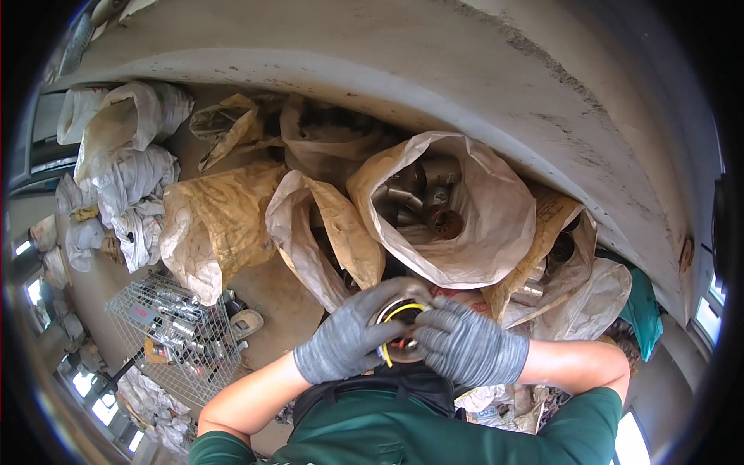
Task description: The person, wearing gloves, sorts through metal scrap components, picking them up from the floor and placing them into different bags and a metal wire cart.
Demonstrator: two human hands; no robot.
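In front of my chest, both gloved hands hold a round metal part with a yellow wire (401, 316). Some red shows inside it. My left hand (345, 335), in a grey knit glove, has its fingers and thumb closed around the left side. On the opposite side, my right hand (470, 342), in a matching glove, is closed with bent fingers over the edge. The fingers partly cover the part, so its full shape is hidden. Just beyond the hands stands a large open sack (496, 240) containing several metal cylinders (443, 222).
More open sacks stand along the wall, including a tan one (221, 221) and one holding metal pieces (554, 291). A wire cage (174, 364) with shiny metal items stands on the floor at left. White sacks (128, 182) are piled at far left.
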